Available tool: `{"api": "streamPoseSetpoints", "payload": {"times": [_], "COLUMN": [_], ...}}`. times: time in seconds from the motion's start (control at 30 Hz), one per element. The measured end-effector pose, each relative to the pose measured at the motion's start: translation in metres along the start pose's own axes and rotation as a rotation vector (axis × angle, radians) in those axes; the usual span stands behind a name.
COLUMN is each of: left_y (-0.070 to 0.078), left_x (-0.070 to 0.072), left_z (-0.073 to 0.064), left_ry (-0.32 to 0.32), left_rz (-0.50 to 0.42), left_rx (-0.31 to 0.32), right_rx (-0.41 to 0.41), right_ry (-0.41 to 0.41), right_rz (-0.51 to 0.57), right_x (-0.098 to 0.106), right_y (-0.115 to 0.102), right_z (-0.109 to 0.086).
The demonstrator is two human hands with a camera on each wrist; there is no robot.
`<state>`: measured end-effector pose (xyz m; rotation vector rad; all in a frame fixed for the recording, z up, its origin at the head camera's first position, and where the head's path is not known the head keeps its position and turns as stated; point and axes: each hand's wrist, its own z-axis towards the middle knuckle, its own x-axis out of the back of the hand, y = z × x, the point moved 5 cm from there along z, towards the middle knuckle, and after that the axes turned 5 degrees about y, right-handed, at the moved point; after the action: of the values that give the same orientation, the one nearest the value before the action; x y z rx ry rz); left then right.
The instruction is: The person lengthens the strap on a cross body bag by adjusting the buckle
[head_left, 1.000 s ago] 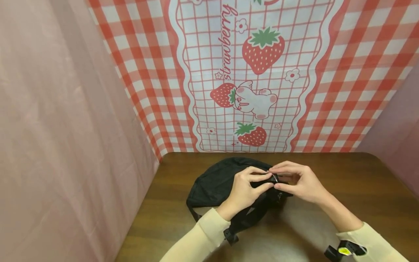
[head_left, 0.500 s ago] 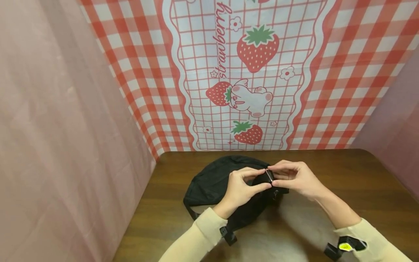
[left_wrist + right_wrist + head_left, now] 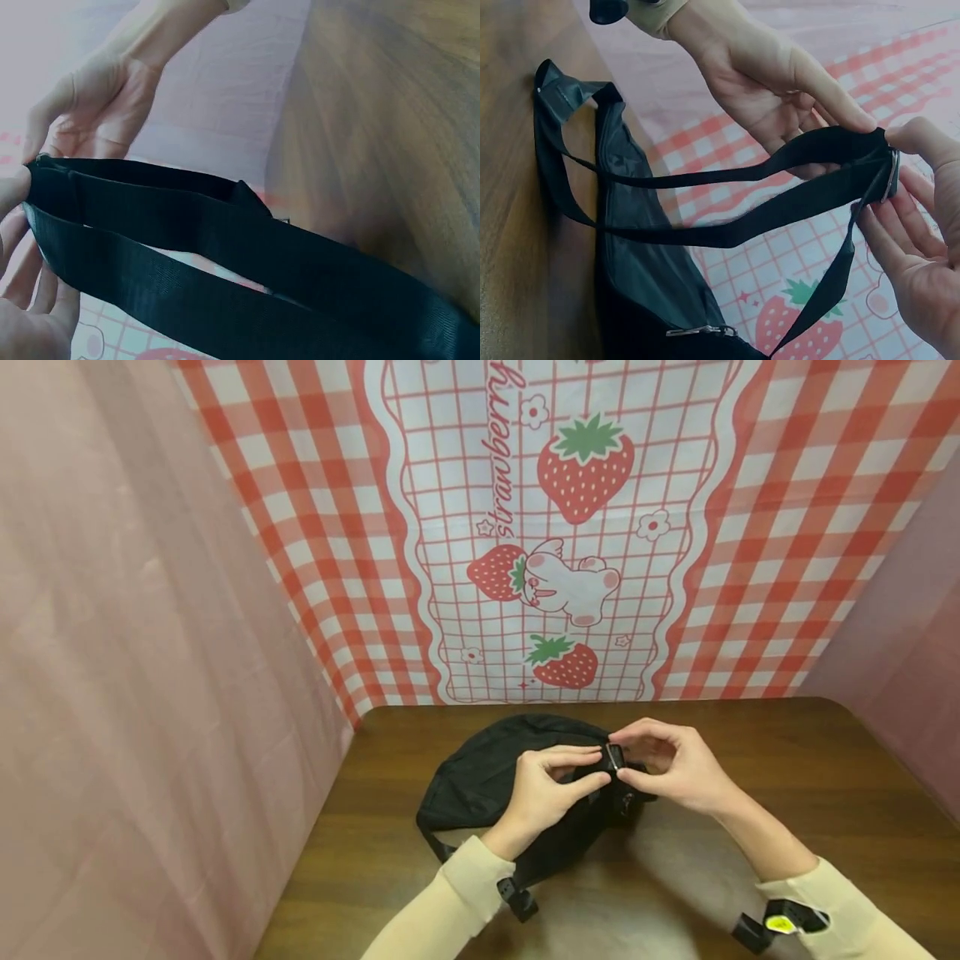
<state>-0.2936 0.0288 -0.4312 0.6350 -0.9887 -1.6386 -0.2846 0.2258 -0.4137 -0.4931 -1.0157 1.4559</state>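
A black bag (image 3: 480, 781), shaped like a crescent, lies on the wooden table in the head view. Its wide black strap (image 3: 727, 234) is raised and doubled into a long loop. At the loop's end sits a thin metal strap slider (image 3: 894, 176), also between the fingertips in the head view. My left hand (image 3: 543, 793) pinches the strap just left of the slider, thumb below and fingers above. From the other side, my right hand (image 3: 678, 768) pinches the strap end at the slider. A silver zipper pull (image 3: 701, 330) shows on the bag in the right wrist view.
The wooden table (image 3: 772, 777) ends at a back wall hung with red checked strawberry cloth (image 3: 697, 610). A pale pink curtain (image 3: 165, 693) hangs along the left side. Each sleeve carries a black wrist camera (image 3: 517, 900).
Both hands keep their place on the strap and shift slightly left in view along with the bag. The slider between them has turned, and my fingers have adjusted around it.
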Motion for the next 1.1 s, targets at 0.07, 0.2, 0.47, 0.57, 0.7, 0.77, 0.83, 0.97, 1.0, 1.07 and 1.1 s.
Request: {"api": "streamPoseSetpoints", "payload": {"times": [0.07,0.2,0.47,0.57,0.7,0.77,0.83,0.97,1.0,1.07,1.1], "left_y": [0.000,0.006,-0.001,-0.012,-0.016,-0.015,-0.013,-0.005,-0.003,-0.001,-0.001], "left_x": [-0.001,-0.003,0.002,0.004,0.005,0.005,0.005,0.001,0.000,-0.001,-0.002], "left_z": [0.000,0.001,-0.001,-0.004,-0.006,-0.005,-0.004,-0.003,-0.003,-0.003,-0.003], "left_ry": [0.000,0.009,-0.028,-0.016,0.001,0.014,0.023,0.003,-0.002,-0.007,-0.006], "left_rz": [0.015,0.142,0.125,0.137,0.153,0.156,0.158,0.186,0.201,0.230,0.241], "left_rx": [-0.013,-0.116,-0.002,0.067,0.073,0.048,0.017,-0.039,-0.054,-0.066,-0.063], "right_rx": [-0.018,-0.047,-0.129,-0.154,-0.139,-0.120,-0.104,-0.096,-0.098,-0.106,-0.110], "right_ry": [-0.006,-0.018,0.038,0.049,0.023,0.002,-0.018,-0.060,-0.064,-0.063,-0.060], "right_rz": [0.014,0.018,0.094,0.099,0.102,0.098,0.093,0.053,0.038,0.006,-0.008], "right_x": [-0.001,-0.003,0.002,0.003,0.002,0.001,0.000,-0.002,-0.002,-0.002,-0.002], "right_y": [0.001,0.001,0.000,0.001,-0.001,-0.003,-0.004,-0.005,-0.005,-0.005,-0.005], "right_z": [0.000,0.000,-0.001,-0.002,-0.001,-0.001,-0.001,-0.002,-0.002,-0.003,-0.004]}}
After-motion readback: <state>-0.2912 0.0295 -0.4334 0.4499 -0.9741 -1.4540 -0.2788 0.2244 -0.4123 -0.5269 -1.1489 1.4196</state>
